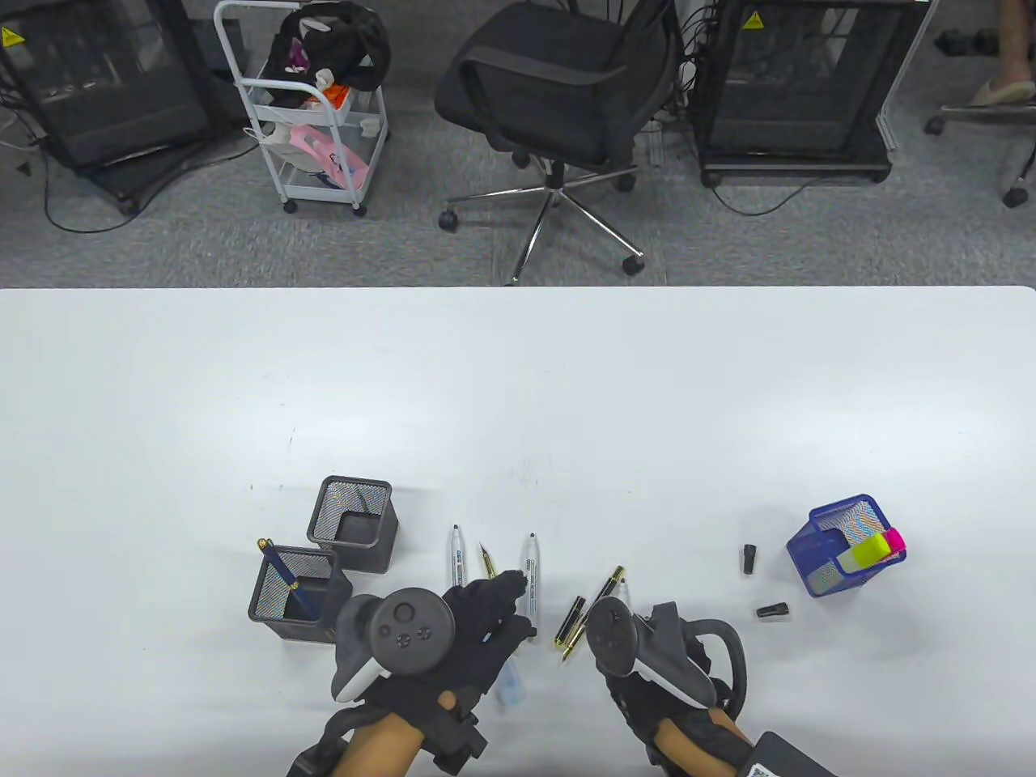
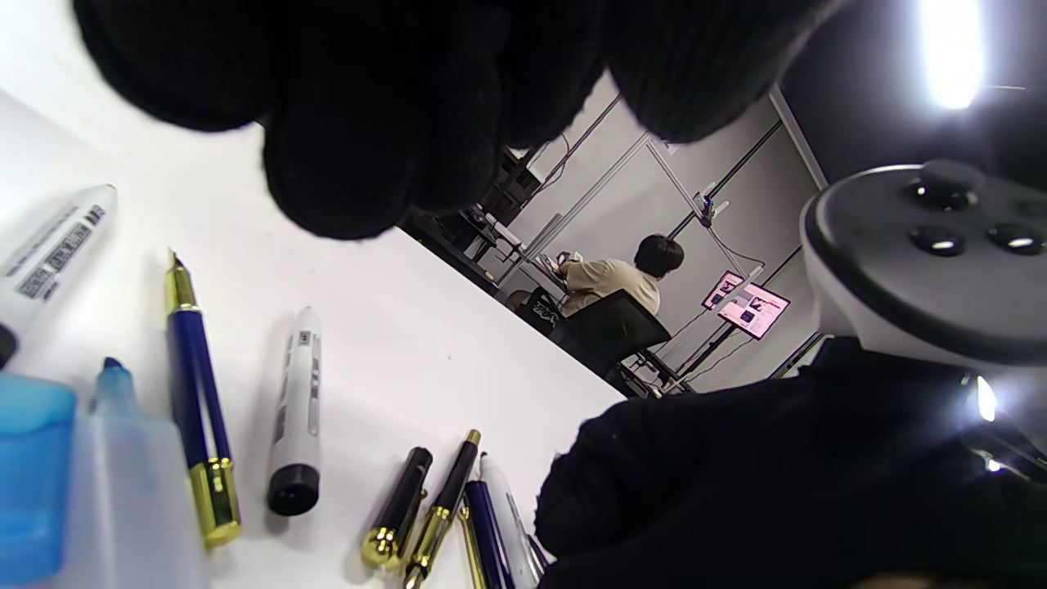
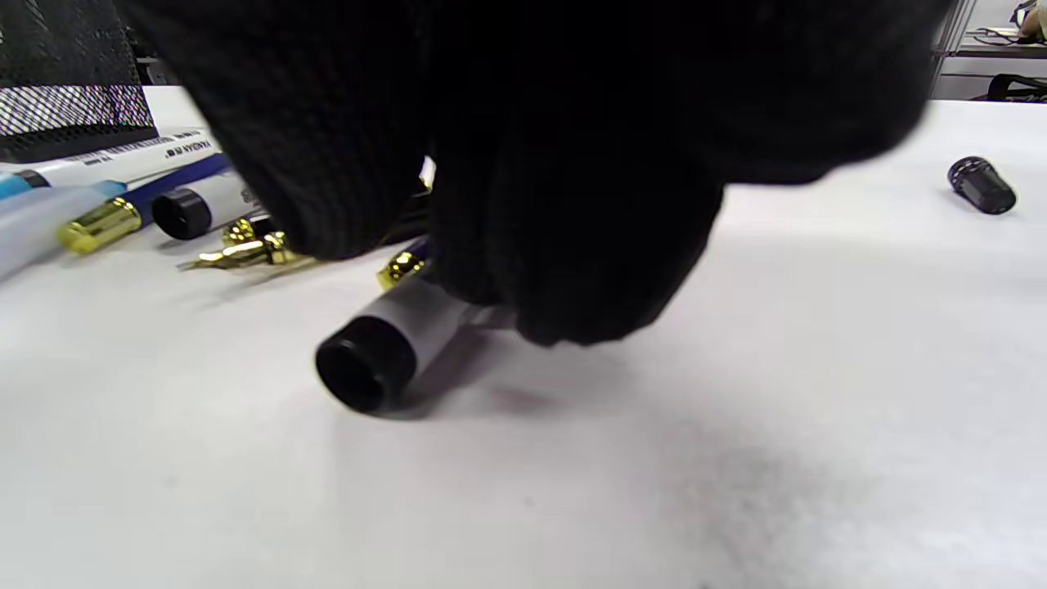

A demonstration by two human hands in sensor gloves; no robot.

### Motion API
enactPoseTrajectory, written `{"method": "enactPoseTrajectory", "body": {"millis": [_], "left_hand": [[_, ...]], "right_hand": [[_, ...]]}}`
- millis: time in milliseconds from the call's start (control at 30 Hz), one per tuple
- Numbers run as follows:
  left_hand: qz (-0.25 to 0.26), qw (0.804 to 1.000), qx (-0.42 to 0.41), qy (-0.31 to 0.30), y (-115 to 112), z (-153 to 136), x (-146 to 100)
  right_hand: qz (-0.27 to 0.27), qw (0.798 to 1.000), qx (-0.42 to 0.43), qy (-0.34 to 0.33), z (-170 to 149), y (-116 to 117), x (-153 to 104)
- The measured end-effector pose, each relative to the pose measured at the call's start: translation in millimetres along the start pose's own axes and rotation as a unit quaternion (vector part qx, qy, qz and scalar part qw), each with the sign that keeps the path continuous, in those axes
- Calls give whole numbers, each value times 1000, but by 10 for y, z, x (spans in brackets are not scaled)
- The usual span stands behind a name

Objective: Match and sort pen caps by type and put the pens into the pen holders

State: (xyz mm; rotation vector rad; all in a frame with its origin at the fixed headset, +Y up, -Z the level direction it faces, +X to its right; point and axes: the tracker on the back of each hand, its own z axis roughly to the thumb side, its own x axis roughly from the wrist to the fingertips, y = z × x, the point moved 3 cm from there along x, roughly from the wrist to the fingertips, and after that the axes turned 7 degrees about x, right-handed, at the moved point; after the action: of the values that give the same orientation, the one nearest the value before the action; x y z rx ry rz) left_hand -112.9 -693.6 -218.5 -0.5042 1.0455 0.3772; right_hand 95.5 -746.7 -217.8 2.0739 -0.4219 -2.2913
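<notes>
My right hand [image 3: 523, 270] has its fingers curled on a white marker [image 3: 384, 348] with a black end, which lies on the table. In the table view the tracker hides those fingers of the right hand [image 1: 635, 639]. My left hand [image 1: 502, 603] reaches with fairly straight fingers over a row of pens and holds nothing. Under it lie two white markers [image 1: 532, 566] [image 1: 457, 557], a blue pen with gold trim [image 2: 196, 409] and a pale blue highlighter [image 1: 510, 688]. Black-and-gold pens [image 1: 571, 622] lie between the hands. Two black caps [image 1: 749, 558] [image 1: 772, 611] sit to the right.
Two black mesh holders [image 1: 352, 522] [image 1: 267, 595] stand at the left, the nearer one with a blue pen [image 1: 283, 579] in it. A blue mesh holder [image 1: 834, 566] with highlighters stands at the right. An office chair [image 1: 558, 89] stands beyond the far edge.
</notes>
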Motion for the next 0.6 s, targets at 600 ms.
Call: {"method": "enactPoseTrajectory", "body": {"millis": [600], "left_hand": [[-2,1000,-2,2,-12,-3,3]], "right_hand": [[1,999,-41,26,22,111,19]]}}
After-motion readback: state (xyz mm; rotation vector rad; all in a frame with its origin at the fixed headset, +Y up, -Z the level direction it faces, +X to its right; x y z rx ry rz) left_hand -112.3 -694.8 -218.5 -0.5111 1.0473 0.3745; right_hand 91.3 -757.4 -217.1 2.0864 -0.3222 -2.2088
